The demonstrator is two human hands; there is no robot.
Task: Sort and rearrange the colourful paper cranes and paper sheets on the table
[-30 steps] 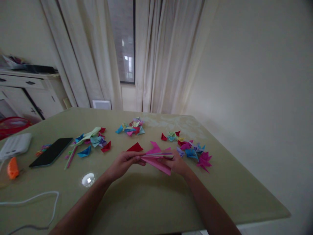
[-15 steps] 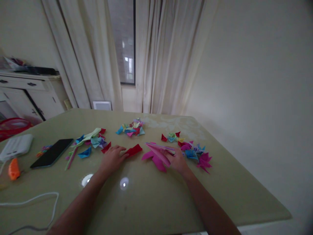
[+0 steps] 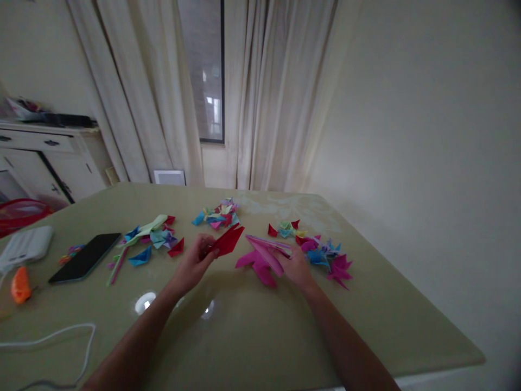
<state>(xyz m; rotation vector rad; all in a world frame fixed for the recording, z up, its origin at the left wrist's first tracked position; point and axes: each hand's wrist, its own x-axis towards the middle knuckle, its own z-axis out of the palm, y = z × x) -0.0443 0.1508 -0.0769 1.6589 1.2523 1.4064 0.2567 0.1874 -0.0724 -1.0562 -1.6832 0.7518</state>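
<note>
- Since half a second ago the left hand [image 3: 192,262] has risen from the table [image 3: 252,336] and now pinches the red folded paper [image 3: 227,240] between thumb and fingertips, holding it tilted just above the surface.
- Near the front left edge lies a white cable [image 3: 77,347].
- The right hand [image 3: 296,267] stays closed on the right end of the pink paper stack [image 3: 260,259], which rests on the table just right of the red piece.
- To the left lies a dark phone [image 3: 84,257]; a colourful paper pile [image 3: 152,233] sits beside it and another [image 3: 325,254] just past the right hand.
- Farther back is a third pile [image 3: 217,214], then pale curtains [image 3: 268,98].
</note>
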